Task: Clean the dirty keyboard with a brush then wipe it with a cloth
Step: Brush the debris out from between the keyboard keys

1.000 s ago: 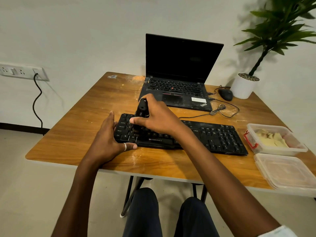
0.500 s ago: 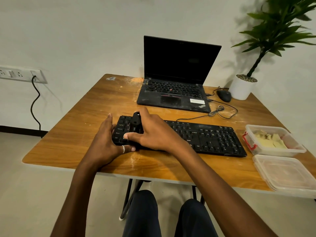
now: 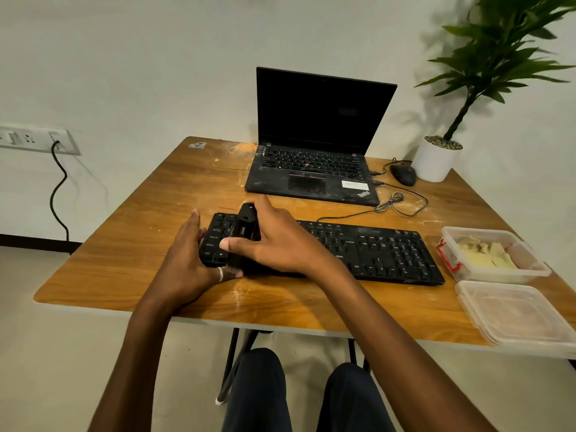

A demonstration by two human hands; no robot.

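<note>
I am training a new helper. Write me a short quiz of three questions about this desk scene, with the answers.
1. True or false: the right hand has its grip on the black brush over the left end of the keyboard.
2. What does the left hand do? A) steadies the keyboard's left edge B) holds a cup C) points at the wall
3. Fill in: the open plastic container stands to the ___ of the keyboard.
Key: 1 true; 2 A; 3 right.
</note>
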